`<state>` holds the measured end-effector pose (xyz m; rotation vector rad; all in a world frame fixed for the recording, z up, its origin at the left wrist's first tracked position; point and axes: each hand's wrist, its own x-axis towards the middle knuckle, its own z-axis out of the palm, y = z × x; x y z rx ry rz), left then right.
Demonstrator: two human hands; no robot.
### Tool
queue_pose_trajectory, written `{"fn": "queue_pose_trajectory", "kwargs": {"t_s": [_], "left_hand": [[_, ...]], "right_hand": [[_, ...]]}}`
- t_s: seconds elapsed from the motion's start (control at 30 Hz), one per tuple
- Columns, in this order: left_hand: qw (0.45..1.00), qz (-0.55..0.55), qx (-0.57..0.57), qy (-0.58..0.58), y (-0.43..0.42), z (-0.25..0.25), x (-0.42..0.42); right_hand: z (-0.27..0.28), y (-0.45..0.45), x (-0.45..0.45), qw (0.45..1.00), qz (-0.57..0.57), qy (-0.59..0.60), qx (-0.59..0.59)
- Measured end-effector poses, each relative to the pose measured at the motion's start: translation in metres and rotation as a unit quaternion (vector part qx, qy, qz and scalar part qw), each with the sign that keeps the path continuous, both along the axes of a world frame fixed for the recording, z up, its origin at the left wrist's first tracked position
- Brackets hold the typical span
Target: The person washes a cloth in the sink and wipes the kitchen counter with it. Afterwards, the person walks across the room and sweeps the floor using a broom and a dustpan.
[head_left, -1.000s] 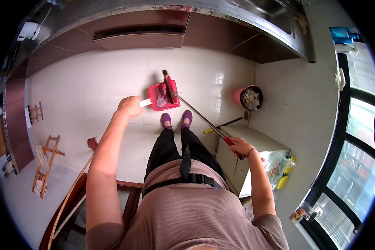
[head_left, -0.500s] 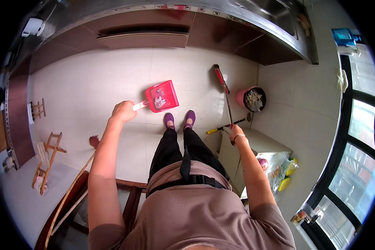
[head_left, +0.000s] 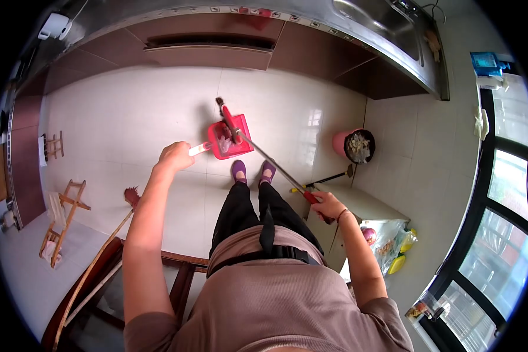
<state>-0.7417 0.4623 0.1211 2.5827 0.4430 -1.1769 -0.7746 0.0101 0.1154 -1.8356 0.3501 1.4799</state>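
Note:
My left hand (head_left: 176, 156) is closed around the white handle of a red dustpan (head_left: 245, 126), which is low over or on the pale floor in front of my feet. Crumpled whitish litter (head_left: 224, 144) lies in the pan. In my right hand (head_left: 328, 207) is the red grip of a broom (head_left: 274, 165) with a metal stick. Its red head (head_left: 229, 119) crosses over the dustpan, with dark bristles at the far left end. Whether the broom touches the pan I cannot tell.
A pink bin (head_left: 339, 142) full of waste stands at the right, near a yellow-handled tool (head_left: 328, 179) and a low cabinet (head_left: 358, 202). Brown cabinets (head_left: 211, 57) run along the far side. Wooden folding stools (head_left: 70, 214) and another broom (head_left: 131, 198) are at left.
The broom has swung left from beside the bin to over the dustpan. My right hand has moved slightly down with it; the left hand and dustpan have hardly moved.

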Motion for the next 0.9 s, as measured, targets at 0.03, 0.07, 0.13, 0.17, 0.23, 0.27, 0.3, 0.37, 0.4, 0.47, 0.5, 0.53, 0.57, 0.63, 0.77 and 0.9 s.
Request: {"fn": "queue_pose_trajectory", "kwargs": {"t_s": [0.03, 0.07, 0.13, 0.17, 0.23, 0.27, 0.3, 0.37, 0.4, 0.47, 0.5, 0.53, 0.57, 0.63, 0.77, 0.9], "left_hand": [[1.0, 0.002, 0.0, -0.001, 0.006, 0.002, -0.005], [1.0, 0.016, 0.003, 0.001, 0.014, 0.004, -0.011], [0.999, 0.033, 0.007, 0.006, 0.029, 0.01, -0.024], [0.997, 0.079, 0.006, 0.003, 0.036, 0.012, -0.03], [0.992, 0.128, 0.008, 0.001, 0.052, 0.011, -0.04], [0.99, 0.14, 0.002, -0.001, 0.06, 0.004, -0.046], [0.988, 0.151, -0.005, -0.001, 0.066, -0.001, -0.052], [0.988, 0.151, 0.008, -0.008, 0.065, -0.012, -0.061], [0.989, 0.148, 0.017, -0.014, 0.063, -0.015, -0.063], [0.989, 0.145, 0.023, 0.0, 0.061, -0.02, -0.064], [0.991, 0.129, 0.02, -0.005, 0.061, -0.021, -0.064], [0.993, 0.116, 0.019, -0.01, 0.061, -0.02, -0.066], [0.992, 0.122, 0.019, -0.009, 0.061, -0.018, -0.067], [0.99, 0.142, 0.005, 0.005, 0.058, -0.012, -0.064], [0.986, 0.164, 0.007, -0.009, 0.065, -0.008, -0.07], [0.982, 0.19, 0.015, -0.017, 0.094, -0.011, -0.099]], "right_hand": [[-0.005, -0.007, 0.002, 0.997, 0.044, -0.064, 0.006], [-0.013, -0.011, 0.005, 0.997, 0.046, -0.065, 0.006], [-0.023, -0.009, 0.015, 0.912, 0.233, -0.326, -0.091], [-0.031, -0.004, 0.022, 0.912, 0.235, -0.325, -0.089], [-0.041, 0.023, 0.047, 0.859, 0.314, -0.324, -0.239], [-0.051, 0.034, 0.057, 0.86, 0.316, -0.325, -0.235], [-0.063, 0.044, 0.067, 0.862, 0.319, -0.294, -0.262], [-0.082, 0.061, 0.074, 0.873, 0.31, -0.256, -0.277], [-0.085, 0.069, 0.072, 0.872, 0.313, -0.256, -0.275], [-0.088, 0.081, 0.061, 0.888, 0.32, -0.233, -0.232], [-0.081, 0.087, 0.053, 0.894, 0.335, -0.212, -0.209], [-0.083, 0.085, 0.042, 0.903, 0.334, -0.193, -0.191], [-0.094, 0.074, 0.026, 0.901, 0.338, -0.233, -0.138], [-0.087, 0.061, 0.018, 0.894, 0.346, -0.274, -0.082], [-0.024, 0.065, 0.041, 0.987, 0.158, -0.004, 0.03], [0.011, 0.089, 0.06, 0.966, 0.238, -0.105, -0.007]]}}
